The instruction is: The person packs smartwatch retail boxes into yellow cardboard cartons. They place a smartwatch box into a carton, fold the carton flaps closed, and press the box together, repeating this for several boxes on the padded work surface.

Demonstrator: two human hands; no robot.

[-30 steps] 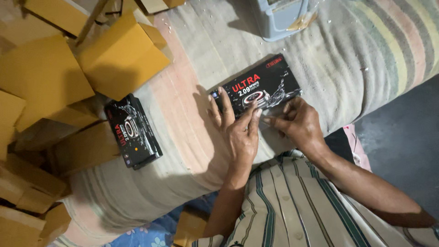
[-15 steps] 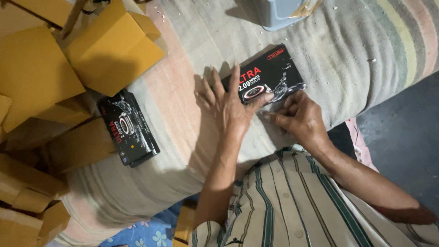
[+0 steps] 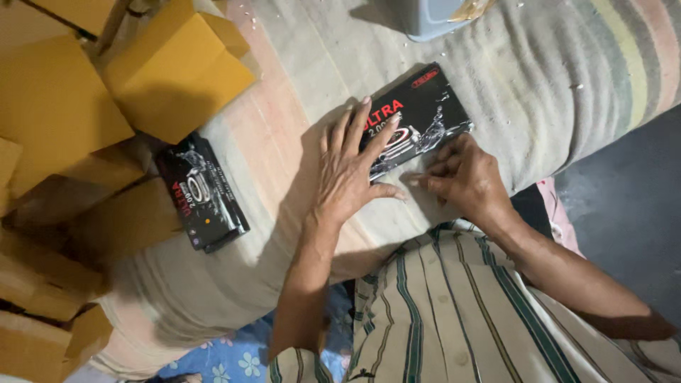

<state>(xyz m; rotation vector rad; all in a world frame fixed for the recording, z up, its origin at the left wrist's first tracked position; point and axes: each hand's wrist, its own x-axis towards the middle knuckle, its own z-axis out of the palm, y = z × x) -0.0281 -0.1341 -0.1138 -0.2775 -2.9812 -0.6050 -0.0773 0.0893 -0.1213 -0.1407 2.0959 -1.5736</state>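
Observation:
A flat black printed box [image 3: 423, 113] lies on the pale striped cloth [image 3: 298, 85]. My left hand [image 3: 351, 167] rests flat on its left end, fingers spread and pressing down. My right hand [image 3: 464, 177] sits at the box's near edge with fingertips pinched together against that edge; whether something small is between them is hidden. A second black printed box [image 3: 202, 191] lies apart to the left, beside the yellow cartons.
Many plain yellow cardboard cartons [image 3: 177, 67] are piled along the left side. A pale blue plastic container [image 3: 433, 15] stands at the top edge. Dark floor [image 3: 624, 198] lies to the right. My striped garment [image 3: 454, 312] fills the bottom.
My left hand has slid up onto the box's left end and flattened there. The right hand has stayed at the near edge. The view has shifted slightly.

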